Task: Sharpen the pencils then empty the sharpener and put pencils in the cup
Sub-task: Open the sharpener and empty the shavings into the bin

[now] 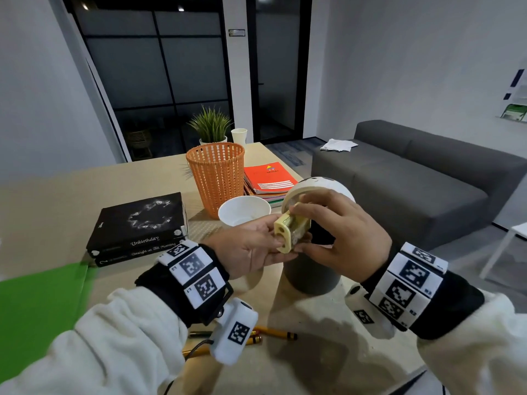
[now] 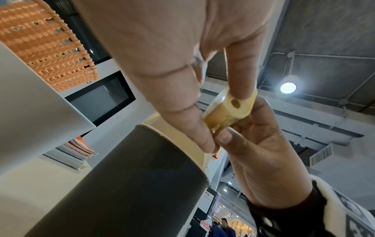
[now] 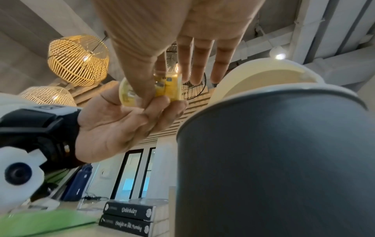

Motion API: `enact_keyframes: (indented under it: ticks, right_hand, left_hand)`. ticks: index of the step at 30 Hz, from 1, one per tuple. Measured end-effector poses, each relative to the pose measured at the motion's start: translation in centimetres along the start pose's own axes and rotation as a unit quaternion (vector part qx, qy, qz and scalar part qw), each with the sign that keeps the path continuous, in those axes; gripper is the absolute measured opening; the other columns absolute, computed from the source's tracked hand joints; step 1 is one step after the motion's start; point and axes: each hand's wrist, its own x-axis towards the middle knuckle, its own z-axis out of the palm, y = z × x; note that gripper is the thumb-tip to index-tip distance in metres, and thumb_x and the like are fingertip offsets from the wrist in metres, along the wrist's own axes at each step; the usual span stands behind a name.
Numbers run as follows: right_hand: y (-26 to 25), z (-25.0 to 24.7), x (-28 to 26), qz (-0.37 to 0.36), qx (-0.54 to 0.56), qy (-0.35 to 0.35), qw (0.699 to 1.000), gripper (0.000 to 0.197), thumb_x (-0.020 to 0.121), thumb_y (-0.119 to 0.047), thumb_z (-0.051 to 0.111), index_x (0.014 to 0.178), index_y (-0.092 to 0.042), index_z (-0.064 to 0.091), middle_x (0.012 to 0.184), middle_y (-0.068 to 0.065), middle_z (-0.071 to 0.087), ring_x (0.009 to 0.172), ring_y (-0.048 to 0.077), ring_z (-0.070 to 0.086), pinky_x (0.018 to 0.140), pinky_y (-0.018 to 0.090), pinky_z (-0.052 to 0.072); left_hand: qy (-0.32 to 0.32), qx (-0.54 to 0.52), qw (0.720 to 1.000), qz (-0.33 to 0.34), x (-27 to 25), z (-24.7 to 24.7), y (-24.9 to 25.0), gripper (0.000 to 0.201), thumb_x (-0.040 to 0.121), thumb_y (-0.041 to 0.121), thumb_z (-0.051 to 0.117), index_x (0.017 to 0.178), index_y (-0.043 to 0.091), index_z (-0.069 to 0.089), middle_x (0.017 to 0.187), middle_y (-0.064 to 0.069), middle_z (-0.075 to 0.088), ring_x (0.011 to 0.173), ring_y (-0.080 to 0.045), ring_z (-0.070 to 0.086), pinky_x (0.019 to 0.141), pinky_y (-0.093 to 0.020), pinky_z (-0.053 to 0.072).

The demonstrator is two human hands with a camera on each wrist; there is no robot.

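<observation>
Both hands hold a small yellow sharpener (image 1: 291, 232) above a grey bin (image 1: 310, 276) whose cream lid (image 1: 296, 192) stands open. My left hand (image 1: 271, 242) pinches the cream end with its two holes (image 2: 236, 104). My right hand (image 1: 312, 223) grips the clear yellow body (image 3: 168, 87) between thumb and fingers. A white paper cup (image 1: 243, 210) stands just left of the bin. Yellow pencils (image 1: 275, 333) lie on the table near its front edge, partly hidden under my left wrist.
An orange mesh basket (image 1: 218, 175) stands behind the cup, with spiral notebooks (image 1: 269, 178) to its right. Two black books (image 1: 137, 232) are stacked at the left and a green folder (image 1: 40, 309) lies nearer. A plant (image 1: 212, 126) and a second paper cup (image 1: 239, 136) are at the far edge.
</observation>
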Motion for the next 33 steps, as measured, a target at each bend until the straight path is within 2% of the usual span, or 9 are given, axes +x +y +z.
enact_keyframes:
  ticks: [4,7,10,13,17,22,26,30,33]
  right_hand:
    - [-0.3,0.2,0.2,-0.034,-0.025,-0.009,0.999,0.046,0.075,-0.037,0.059,0.116,-0.017,0.053,0.112,0.007,0.062,0.103,0.024,0.057,0.087,0.040,0.050]
    - [-0.3,-0.1,0.5,-0.044,-0.004,-0.019,0.999,0.048,0.071,-0.032,0.067,0.115,-0.018,0.053,0.109,0.005,0.064,0.098,0.024,0.060,0.081,0.039,0.052]
    - [-0.4,-0.2,0.6,-0.068,0.015,-0.051,0.996,0.056,0.065,-0.025,0.079,0.114,-0.018,0.053,0.105,0.005,0.066,0.094,0.025,0.063,0.078,0.038,0.054]
    - [-0.4,-0.1,0.6,-0.079,0.011,-0.071,0.994,0.058,0.063,-0.022,0.082,0.111,-0.019,0.048,0.106,0.005,0.066,0.096,0.025,0.062,0.081,0.038,0.053]
    - [-0.3,-0.4,0.1,-0.056,0.015,-0.007,0.998,0.034,0.076,-0.024,0.062,0.106,-0.018,0.048,0.112,0.010,0.063,0.104,0.020,0.054,0.090,0.028,0.043]
    - [-0.2,-0.4,-0.4,-0.022,0.029,0.030,0.999,0.030,0.077,-0.025,0.054,0.106,-0.018,0.051,0.108,0.005,0.056,0.099,0.017,0.050,0.087,0.013,0.034]
    - [-0.1,-0.2,-0.4,-0.018,0.027,0.024,0.999,0.035,0.080,-0.025,0.054,0.114,-0.018,0.051,0.111,0.004,0.054,0.102,0.015,0.050,0.088,0.013,0.036]
    - [0.1,-0.3,-0.5,-0.011,0.033,0.025,0.999,0.033,0.081,-0.027,0.053,0.113,-0.020,0.050,0.112,-0.001,0.049,0.101,0.014,0.050,0.086,0.014,0.038]
    - [0.1,-0.2,-0.8,0.006,0.040,0.015,0.999,0.034,0.081,-0.029,0.054,0.114,-0.023,0.050,0.110,0.000,0.054,0.097,0.011,0.052,0.079,0.015,0.043]
  left_hand:
    - [0.003,0.010,1.000,-0.010,0.0,0.2,-0.3,0.045,0.073,0.006,0.056,0.117,0.016,0.049,0.100,-0.004,0.068,0.092,-0.015,0.066,0.091,-0.031,0.049]
    - [-0.010,0.055,0.998,-0.012,-0.1,0.2,0.0,0.066,0.057,0.012,0.080,0.116,0.020,0.050,0.106,-0.005,0.064,0.097,-0.016,0.063,0.090,-0.030,0.051]
    - [0.004,0.121,0.993,0.001,-0.4,0.2,0.5,0.061,0.063,0.001,0.067,0.116,0.025,0.048,0.104,-0.002,0.060,0.094,-0.012,0.062,0.079,-0.023,0.052]
    - [0.012,0.210,0.978,0.016,-0.9,0.5,1.0,0.059,0.065,0.002,0.070,0.115,0.024,0.049,0.100,0.007,0.065,0.098,-0.009,0.061,0.080,-0.022,0.049]
    - [0.054,0.221,0.972,0.054,-1.5,0.1,1.4,0.063,0.063,-0.009,0.063,0.115,0.022,0.045,0.100,0.004,0.063,0.095,-0.009,0.063,0.078,-0.022,0.050]
    - [0.070,0.228,0.968,0.080,-1.9,-0.3,1.3,0.066,0.061,-0.010,0.065,0.114,0.024,0.044,0.107,-0.003,0.063,0.097,-0.013,0.063,0.079,-0.025,0.051]
    - [0.085,0.233,0.964,0.090,-2.0,-0.2,1.3,0.065,0.059,-0.008,0.066,0.110,0.027,0.046,0.093,0.009,0.066,0.091,-0.009,0.064,0.075,-0.023,0.050]
    - [0.105,0.240,0.961,0.093,-2.1,-0.2,1.4,0.065,0.060,-0.007,0.067,0.110,0.028,0.046,0.100,0.006,0.065,0.096,-0.012,0.064,0.082,-0.027,0.051]
    - [0.113,0.254,0.956,0.094,-2.2,-0.2,1.5,0.065,0.059,-0.005,0.070,0.110,0.027,0.046,0.105,0.000,0.063,0.100,-0.015,0.063,0.087,-0.031,0.051]
